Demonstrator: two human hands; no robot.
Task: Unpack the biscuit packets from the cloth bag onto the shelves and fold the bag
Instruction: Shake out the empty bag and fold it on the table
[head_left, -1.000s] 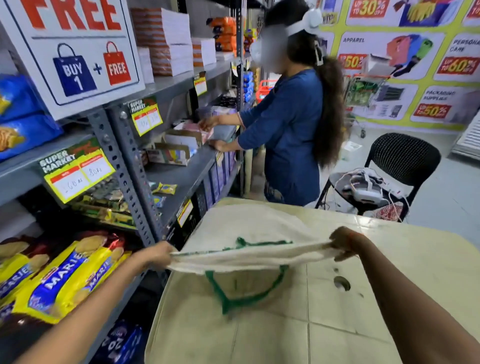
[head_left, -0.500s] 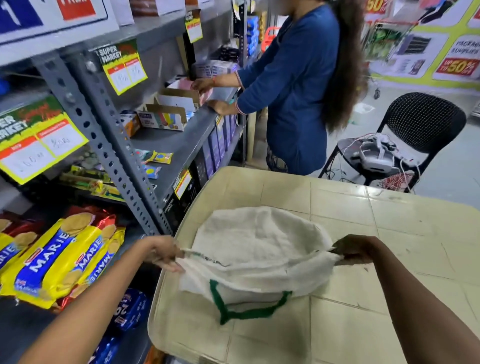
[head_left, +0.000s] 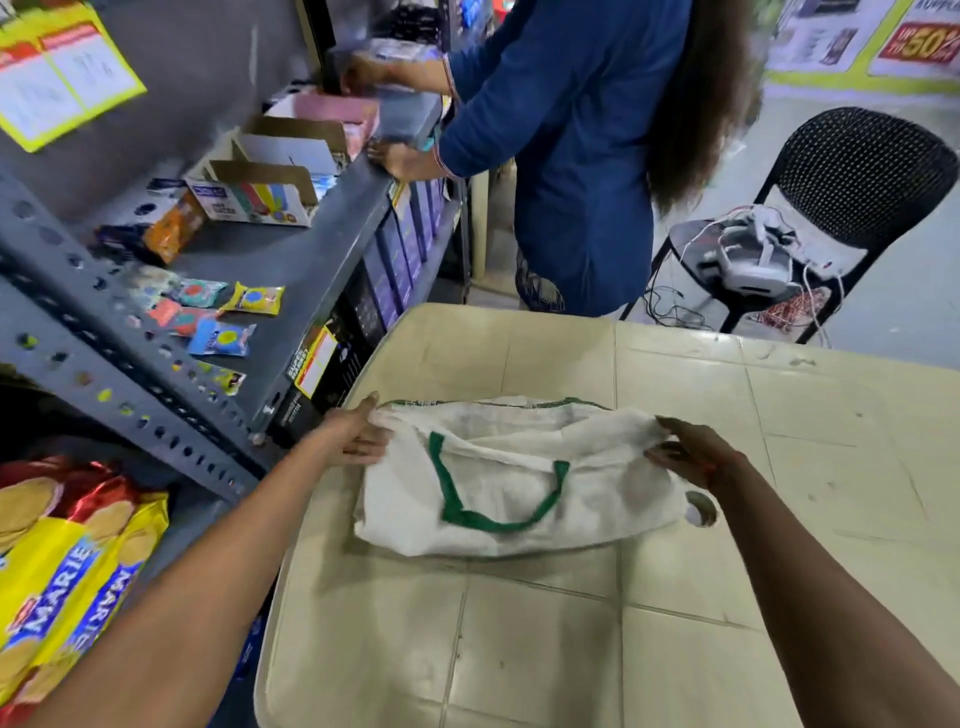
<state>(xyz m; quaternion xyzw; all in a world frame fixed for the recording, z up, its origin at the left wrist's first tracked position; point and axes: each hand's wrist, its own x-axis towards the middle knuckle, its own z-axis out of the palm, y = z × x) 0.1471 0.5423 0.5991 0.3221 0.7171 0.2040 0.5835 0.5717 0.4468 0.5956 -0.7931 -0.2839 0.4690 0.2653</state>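
Both my arms reach forward; my left hand (head_left: 358, 436) pinches the left end of the cloth bag (head_left: 519, 493), my right hand (head_left: 685, 452) grips its right end.

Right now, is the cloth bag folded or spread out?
Folded: the cloth bag lies doubled flat on the table, green handle on top.

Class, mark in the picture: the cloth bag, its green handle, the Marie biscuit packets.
cloth bag (head_left: 613, 499), head view, white cloth right of the handle.
green handle (head_left: 485, 522), head view, bottom of the loop.
Marie biscuit packets (head_left: 67, 587), head view, yellow wrapper.
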